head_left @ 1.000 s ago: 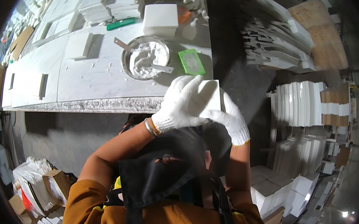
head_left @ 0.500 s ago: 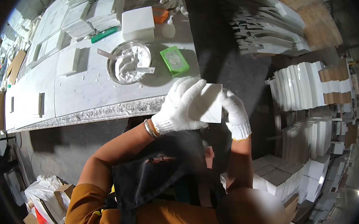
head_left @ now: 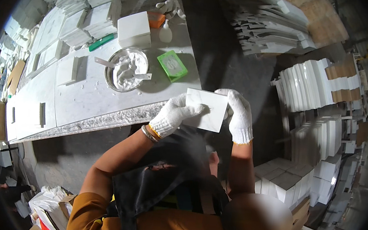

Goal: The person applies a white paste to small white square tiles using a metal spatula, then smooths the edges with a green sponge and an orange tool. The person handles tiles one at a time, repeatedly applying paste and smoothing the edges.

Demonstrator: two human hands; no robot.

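Observation:
A white, grey-veined square tile (head_left: 212, 116) is held up just off the table's front right corner, its broad face showing. My left hand (head_left: 171, 115), in a white knitted glove, grips the tile's left side with the thumb lying on the face; the fingers behind are hidden. At the right edge my gloved right hand (head_left: 239, 115) is closed on the same tile, its fingertips partly out of sight. On the table beyond, a metal bowl (head_left: 109, 77) contains white paste (head_left: 127, 69) and two flat scrapers. A green box (head_left: 172, 66) lies right of the bowl.
Behind the bowl on the marble table (head_left: 84, 102) are a white tile stack (head_left: 133, 29), an orange box (head_left: 155, 20), a squeeze bottle (head_left: 165, 33), loose gloves (head_left: 171, 8) and a green tool (head_left: 101, 42). Stacked slabs (head_left: 311, 84) stand at the right.
The tile has turned so its broad face shows. My left hand has shifted from over its top to its left side, thumb on the face. My right hand still grips the right edge.

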